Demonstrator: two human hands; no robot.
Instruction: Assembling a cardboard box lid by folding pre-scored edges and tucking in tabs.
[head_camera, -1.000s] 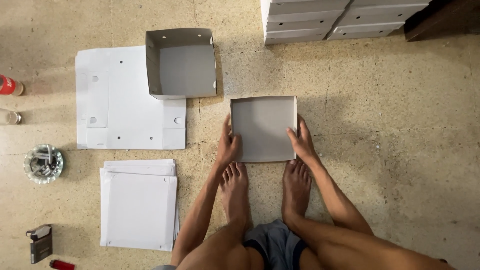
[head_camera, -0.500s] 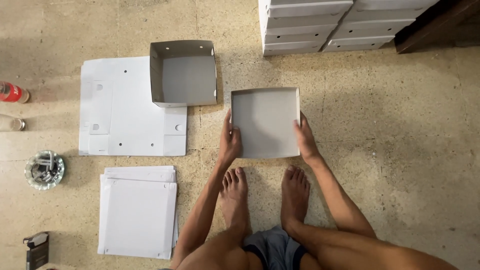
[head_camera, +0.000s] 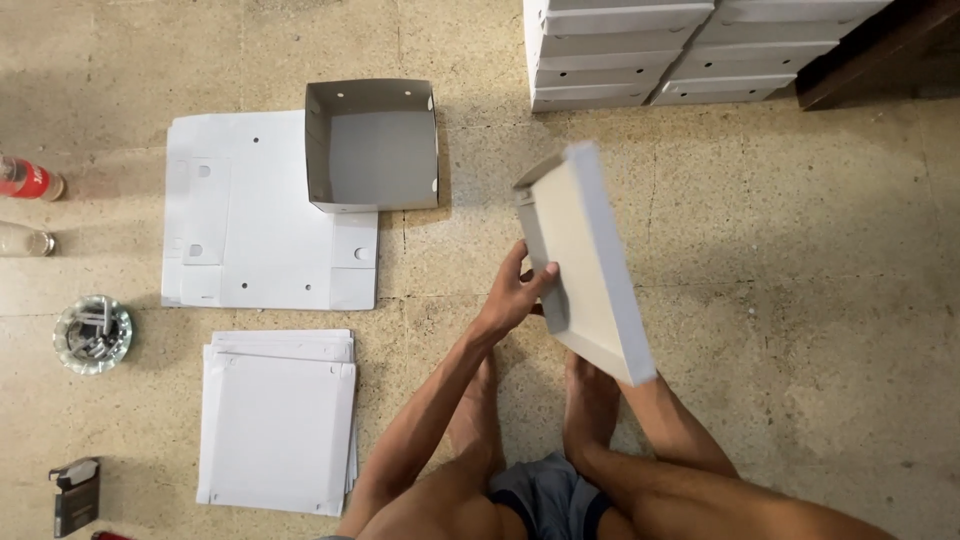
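I hold a shallow white cardboard box lid (head_camera: 590, 260) off the floor, tilted on its edge so its outer face looks right. My left hand (head_camera: 515, 290) grips its inner left rim with fingers curled over the wall. My right hand is hidden behind the lid; only the right forearm (head_camera: 670, 420) shows below it. An assembled open white box (head_camera: 372, 145) with small round holes stands on the floor to the upper left, apart from the lid. My bare feet (head_camera: 585, 400) rest below the lid.
A flat unfolded cardboard sheet (head_camera: 250, 215) lies left of the open box. A stack of flat white blanks (head_camera: 275, 420) sits lower left. Finished white boxes (head_camera: 650, 45) are stacked at the top. A red-capped bottle (head_camera: 25, 180), a glass ashtray (head_camera: 92, 333) and a small dark pack (head_camera: 75, 495) line the left edge.
The lid lay flat on the floor between both hands; now it is lifted and turned up on edge. The view has shifted slightly downward.
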